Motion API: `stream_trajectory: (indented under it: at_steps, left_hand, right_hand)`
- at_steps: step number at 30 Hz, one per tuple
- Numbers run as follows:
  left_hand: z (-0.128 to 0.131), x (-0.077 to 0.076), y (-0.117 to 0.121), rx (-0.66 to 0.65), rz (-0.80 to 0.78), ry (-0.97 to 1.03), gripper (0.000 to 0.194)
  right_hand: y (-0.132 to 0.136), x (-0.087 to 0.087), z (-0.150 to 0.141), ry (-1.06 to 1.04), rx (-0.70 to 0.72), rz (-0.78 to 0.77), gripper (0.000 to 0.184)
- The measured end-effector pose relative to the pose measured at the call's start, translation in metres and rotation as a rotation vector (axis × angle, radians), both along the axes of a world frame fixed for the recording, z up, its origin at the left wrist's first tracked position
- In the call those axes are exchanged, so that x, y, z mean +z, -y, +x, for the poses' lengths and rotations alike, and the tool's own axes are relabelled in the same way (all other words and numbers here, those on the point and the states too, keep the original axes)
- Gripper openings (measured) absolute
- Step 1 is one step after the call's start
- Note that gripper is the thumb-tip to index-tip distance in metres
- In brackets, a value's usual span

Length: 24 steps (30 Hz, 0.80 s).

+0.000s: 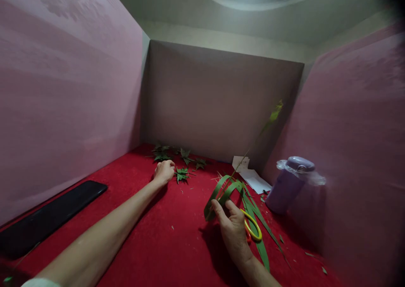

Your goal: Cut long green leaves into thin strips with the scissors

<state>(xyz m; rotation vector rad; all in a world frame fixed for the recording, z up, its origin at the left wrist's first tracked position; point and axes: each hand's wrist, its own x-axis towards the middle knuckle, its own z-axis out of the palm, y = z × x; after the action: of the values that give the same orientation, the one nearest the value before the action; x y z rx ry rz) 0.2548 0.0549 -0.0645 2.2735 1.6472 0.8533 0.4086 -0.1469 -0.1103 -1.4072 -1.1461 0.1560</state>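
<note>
My right hand pinches a long green leaf blade bent into loops. A thin stem with a yellow-green tip rises from the loops, leaning to the right. Just past that hand, the yellow and red handles of scissors show, partly hidden. Farther forward on the left, my left hand rests low over the red cloth with its fingers curled closed; what they hold, if anything, is hidden. Close to its fingertips lies a small pointed green leaf.
Several lobed leaves lie at the back. A black phone-like slab is at left. On the right stand a purple bottle with clear plastic round its top, and white papers. Long green strips and scraps litter the red cloth.
</note>
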Motion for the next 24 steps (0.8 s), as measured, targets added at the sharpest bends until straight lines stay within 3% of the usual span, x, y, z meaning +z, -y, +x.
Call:
stream_trajectory:
  at_steps: [7,12,16,24]
  left_hand:
    - [0.046,0.012,0.011,-0.285,0.195,-0.199,0.022]
    - [0.073,-0.001,0.018,-0.348,0.262,-0.397,0.018]
    - [0.074,-0.007,0.017,-0.396,0.336,-0.493,0.02]
    - [0.04,0.003,0.037,-0.536,0.453,-0.566,0.023]
  right_hand:
    - [-0.002,-0.004,0.0,0.026,0.001,-0.035,0.04]
    - [-0.002,-0.007,0.002,0.041,-0.002,-0.042,0.04]
    - [-0.001,-0.006,0.002,0.055,0.005,-0.039,0.04]
    - [-0.001,-0.004,0.001,0.061,0.008,-0.036,0.039]
